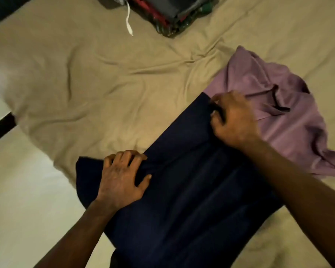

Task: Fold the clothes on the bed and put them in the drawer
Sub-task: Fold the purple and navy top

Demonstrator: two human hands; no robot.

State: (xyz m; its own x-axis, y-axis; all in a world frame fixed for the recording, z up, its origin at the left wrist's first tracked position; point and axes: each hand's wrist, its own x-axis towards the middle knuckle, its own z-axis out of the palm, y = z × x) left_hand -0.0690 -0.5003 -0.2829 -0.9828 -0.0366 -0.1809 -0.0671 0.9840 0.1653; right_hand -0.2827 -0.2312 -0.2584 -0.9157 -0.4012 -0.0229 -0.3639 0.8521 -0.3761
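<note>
The navy garment (191,190) lies flat at the bed's (104,84) near edge. The left grip (122,176) clutches its left fold; the right grip (234,120) pinches its far corner beside the purple shirt (278,113).

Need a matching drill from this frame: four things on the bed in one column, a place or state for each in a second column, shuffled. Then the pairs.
Things
1. navy garment
2. purple garment
3. pile of folded clothes
4. white cord

Places or states
A. crumpled, on the right side of the bed
B. trails from the pile onto the bed
C. lies under the left hand and the right hand
D. at the far edge of the picture

Pairs: 1-C, 2-A, 3-D, 4-B
</note>
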